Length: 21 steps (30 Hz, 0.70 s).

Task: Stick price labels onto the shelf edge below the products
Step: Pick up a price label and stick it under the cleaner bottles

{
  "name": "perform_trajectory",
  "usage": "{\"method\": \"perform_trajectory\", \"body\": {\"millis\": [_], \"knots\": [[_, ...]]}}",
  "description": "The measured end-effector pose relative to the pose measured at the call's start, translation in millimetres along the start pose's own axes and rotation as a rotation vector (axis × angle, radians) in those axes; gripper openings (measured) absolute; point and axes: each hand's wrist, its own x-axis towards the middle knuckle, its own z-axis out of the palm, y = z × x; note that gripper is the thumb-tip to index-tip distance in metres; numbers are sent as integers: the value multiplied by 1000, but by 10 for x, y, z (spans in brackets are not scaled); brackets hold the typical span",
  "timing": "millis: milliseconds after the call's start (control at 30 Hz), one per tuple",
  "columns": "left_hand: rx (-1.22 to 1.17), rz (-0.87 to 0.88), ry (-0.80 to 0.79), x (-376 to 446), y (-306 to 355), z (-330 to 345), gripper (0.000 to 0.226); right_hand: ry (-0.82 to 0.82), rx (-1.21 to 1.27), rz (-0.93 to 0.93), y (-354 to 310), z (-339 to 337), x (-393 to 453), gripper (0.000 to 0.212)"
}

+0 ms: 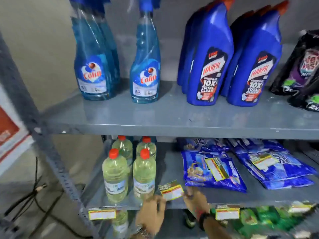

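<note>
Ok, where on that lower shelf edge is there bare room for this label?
Bare edge runs between the two stuck labels, left one and right one, though both hands, left and right, cover it.

Top shelf point(155, 118): spray bottles point(119, 66) on the left, toilet cleaner bottles point(229, 66) to their right, pouches point(303, 69) far right. Lower shelf point(172, 169) has capped bottles point(129, 171) left and flat packets point(241, 168) right, with a loose label point(171, 190) in between.
</note>
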Motion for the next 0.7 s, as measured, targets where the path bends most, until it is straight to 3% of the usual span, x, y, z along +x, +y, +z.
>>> {"method": "perform_trajectory", "body": {"millis": [100, 233, 467, 700], "knots": [[-204, -147, -34, 242, -107, 213, 33, -26, 163, 108, 105, 223, 199, 18], [-389, -366, -18, 487, -40, 342, 33, 15, 291, 191, 116, 349, 423, 23], [-762, -685, 90, 680, -60, 512, 20, -17, 280, 262, 69, 278, 595, 27], [-633, -602, 179, 553, 33, 453, 31, -105, 367, 213, 75, 134, 511, 22]]}}
